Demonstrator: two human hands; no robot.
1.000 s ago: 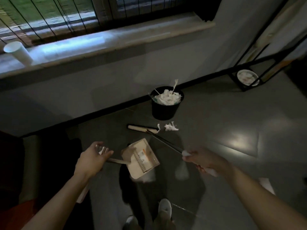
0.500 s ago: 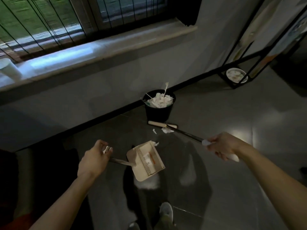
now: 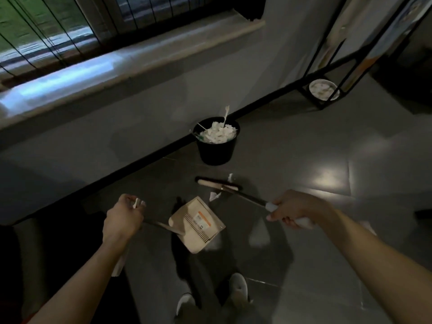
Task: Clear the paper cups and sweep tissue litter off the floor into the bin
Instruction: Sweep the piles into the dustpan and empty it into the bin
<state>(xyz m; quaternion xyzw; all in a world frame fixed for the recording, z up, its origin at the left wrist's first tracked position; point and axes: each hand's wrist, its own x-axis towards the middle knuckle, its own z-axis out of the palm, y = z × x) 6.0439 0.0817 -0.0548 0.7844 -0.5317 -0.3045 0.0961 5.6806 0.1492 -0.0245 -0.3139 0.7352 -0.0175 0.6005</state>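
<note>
My left hand (image 3: 122, 218) grips the handle of a beige dustpan (image 3: 198, 224), which is tilted above the grey floor. My right hand (image 3: 293, 210) is closed on the white grip of a broom (image 3: 218, 183); its head lies on the floor just in front of the black bin (image 3: 216, 152). The bin stands by the wall, heaped with white tissue. Two tissue scraps lie near the broom head: one (image 3: 214, 195) between broom and dustpan, another (image 3: 230, 177) on the bin side.
A window ledge (image 3: 131, 61) runs along the wall above. A black metal rack (image 3: 327, 66) at the right holds a white bowl (image 3: 323, 89) near the floor. My shoes (image 3: 237, 286) are at the bottom. Dark furniture (image 3: 14, 265) sits at the left.
The broom head has drawn back from the bin toward me, dragging a scrap closer to the dustpan. My view has shifted, so the cup on the ledge has left the frame.
</note>
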